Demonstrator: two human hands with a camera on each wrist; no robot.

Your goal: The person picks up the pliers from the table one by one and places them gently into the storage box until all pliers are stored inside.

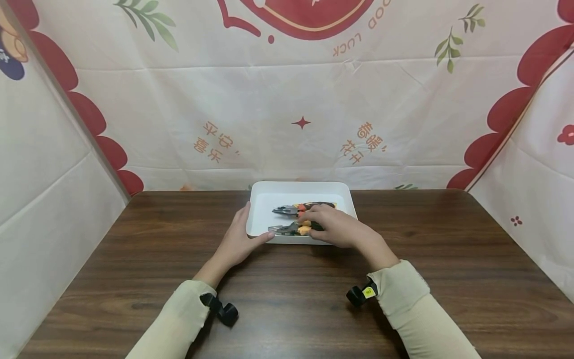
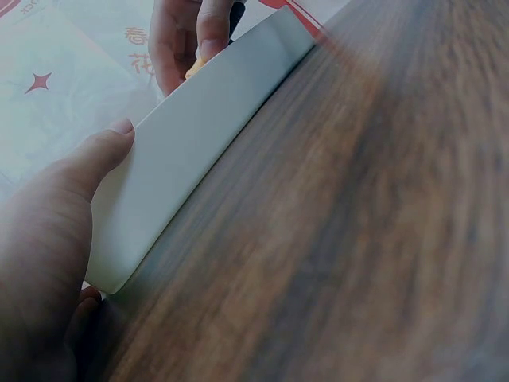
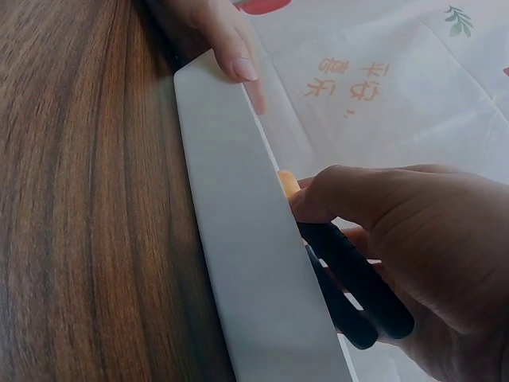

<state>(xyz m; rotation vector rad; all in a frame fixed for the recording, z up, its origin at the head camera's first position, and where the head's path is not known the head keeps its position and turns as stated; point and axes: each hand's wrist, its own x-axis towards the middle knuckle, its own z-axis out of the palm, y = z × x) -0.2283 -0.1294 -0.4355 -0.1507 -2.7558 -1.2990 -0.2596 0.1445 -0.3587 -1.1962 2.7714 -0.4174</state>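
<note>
A white rectangular tray point(image 1: 291, 190) sits at the table's far edge with two pairs of pliers lying crosswise inside. My left hand point(image 1: 238, 243) holds its near left corner, thumb on the front rim and fingers along the left side. Nearer the front rim are pliers with yellow-and-black handles point(image 3: 358, 278); my right hand point(image 1: 335, 225) grips them by the handles, thumb on the yellow part in the right wrist view. Their grey jaws point left. Behind them lie pliers with orange-and-black handles point(image 1: 287, 210), partly covered by my right fingers.
The dark wood-grain table point(image 1: 287, 319) extends around the tray toward me. A white printed cloth point(image 1: 278, 99) hangs right behind the table's far edge, with more cloth at both sides. Each wrist wears a small black camera, such as the left camera point(image 1: 227, 314).
</note>
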